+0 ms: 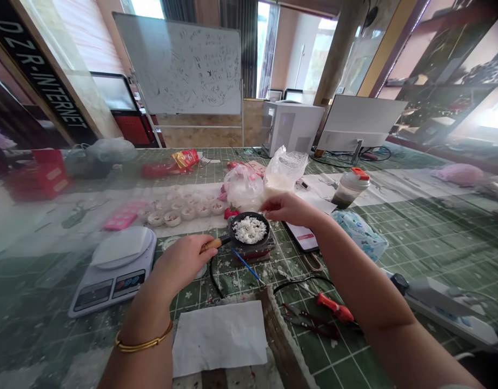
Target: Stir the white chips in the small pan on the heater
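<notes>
My left hand (187, 262) is closed around the wooden handle of a small black frying pan (231, 233). White crumbly chunks (250, 230) lie in the pan, which rests on or just over a small dark burner (254, 255); contact is hard to tell. Beyond the pan's far right rim is my right hand (287, 208), its fingertips drawn together in a pinch. Anything between those fingers is too small to make out. Close behind them stand a clear plastic bag (244, 186) and another bag of white stuff (284, 170). A blue stick (249, 267) leans at the burner's front.
To the left are a white kitchen scale (114, 270), a pink mold (124, 214) and several small filled cups (172, 218). A phone (303, 237), a wipes pack (360, 233), a red-handled screwdriver (335, 307) and a power strip (451, 310) lie right. White paper (220, 337) lies in front.
</notes>
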{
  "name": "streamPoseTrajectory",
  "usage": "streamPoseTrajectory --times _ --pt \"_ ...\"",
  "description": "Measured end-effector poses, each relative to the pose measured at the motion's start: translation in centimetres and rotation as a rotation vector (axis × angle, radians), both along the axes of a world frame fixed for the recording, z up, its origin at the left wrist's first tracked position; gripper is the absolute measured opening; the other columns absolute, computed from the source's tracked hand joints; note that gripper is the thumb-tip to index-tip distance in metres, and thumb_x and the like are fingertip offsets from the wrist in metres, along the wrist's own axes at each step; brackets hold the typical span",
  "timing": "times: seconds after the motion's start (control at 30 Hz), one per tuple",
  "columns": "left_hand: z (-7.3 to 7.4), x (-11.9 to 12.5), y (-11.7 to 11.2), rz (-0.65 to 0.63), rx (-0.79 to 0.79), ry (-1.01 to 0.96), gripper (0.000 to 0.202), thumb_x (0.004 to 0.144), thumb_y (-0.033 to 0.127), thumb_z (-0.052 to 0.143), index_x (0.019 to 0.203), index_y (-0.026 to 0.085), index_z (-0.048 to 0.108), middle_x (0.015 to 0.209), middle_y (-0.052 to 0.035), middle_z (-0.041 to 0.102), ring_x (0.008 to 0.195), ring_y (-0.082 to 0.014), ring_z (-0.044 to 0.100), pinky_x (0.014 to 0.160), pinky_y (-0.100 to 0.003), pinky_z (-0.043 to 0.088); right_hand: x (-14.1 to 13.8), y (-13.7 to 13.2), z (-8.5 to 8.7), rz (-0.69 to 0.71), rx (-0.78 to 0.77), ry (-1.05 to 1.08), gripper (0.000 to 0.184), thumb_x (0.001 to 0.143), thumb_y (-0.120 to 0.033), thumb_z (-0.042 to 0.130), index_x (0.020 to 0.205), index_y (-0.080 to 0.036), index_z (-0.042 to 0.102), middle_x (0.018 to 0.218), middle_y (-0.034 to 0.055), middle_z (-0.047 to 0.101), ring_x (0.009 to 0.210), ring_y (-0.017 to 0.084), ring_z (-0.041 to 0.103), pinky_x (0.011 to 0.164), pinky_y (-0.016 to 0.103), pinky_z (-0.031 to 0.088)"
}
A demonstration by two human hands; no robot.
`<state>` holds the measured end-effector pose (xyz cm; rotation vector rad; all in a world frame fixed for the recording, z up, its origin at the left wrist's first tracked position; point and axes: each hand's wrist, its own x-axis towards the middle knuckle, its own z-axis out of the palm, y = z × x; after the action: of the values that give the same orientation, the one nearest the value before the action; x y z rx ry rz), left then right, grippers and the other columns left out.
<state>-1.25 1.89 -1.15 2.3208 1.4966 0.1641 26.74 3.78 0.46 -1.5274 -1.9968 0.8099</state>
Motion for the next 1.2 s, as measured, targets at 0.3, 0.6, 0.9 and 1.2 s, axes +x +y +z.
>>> streamPoseTrajectory --times 0.3,0.6,0.9,1.2 --pt "0.0 -0.2 0.0 -0.015 0.015 -0.005 0.028 0.078 0.044 0.04 0.083 0.025 0.06 0.075 -0.0004 0.062 0.067 -0.0162 0.054 0.054 -0.023 0.028 0.3 -1.0 -0.5 -0.145 0.136 -0.167 0.02 0.071 -0.028 0.056 0.086 -0.018 0.065 0.08 0.0026 0.068 0.072 0.014 0.06 0.067 0.026 0.045" --pt "0.4 0.1 -0.3 0.002 0.001 0.027 0.029 0.078 0.045 0.039 0.079 0.024 0.06 0.068 0.0001 0.06 0.058 -0.0144 0.05 0.049 -0.022 0.025 0.4 -0.2 -3.9 -0.249 0.028 -0.322 0.015 0.065 -0.023 0.061 0.076 -0.017 0.068 0.07 0.0015 0.067 0.065 0.013 0.057 0.058 0.022 0.039" --pt "-0.1 -0.1 0.1 0.008 0.023 0.002 0.027 0.078 0.042 0.04 0.083 0.026 0.062 0.073 0.0001 0.063 0.063 -0.0154 0.053 0.051 -0.023 0.027 -2.6 -8.3 -1.1 -0.146 0.052 -0.526 0.037 0.083 -0.045 0.04 0.07 -0.02 0.063 0.059 0.0019 0.061 0.051 0.012 0.051 0.049 0.024 0.031" --pt "0.2 0.2 -0.5 0.006 0.024 -0.032 0.026 0.077 0.042 0.043 0.079 0.024 0.062 0.072 -0.0013 0.064 0.062 -0.0157 0.053 0.053 -0.023 0.027 -9.6 -10.1 -7.8 0.093 0.054 -0.746 0.015 0.076 -0.016 0.048 0.084 -0.018 0.06 0.079 0.0113 0.067 0.064 0.022 0.061 0.051 0.029 0.039"
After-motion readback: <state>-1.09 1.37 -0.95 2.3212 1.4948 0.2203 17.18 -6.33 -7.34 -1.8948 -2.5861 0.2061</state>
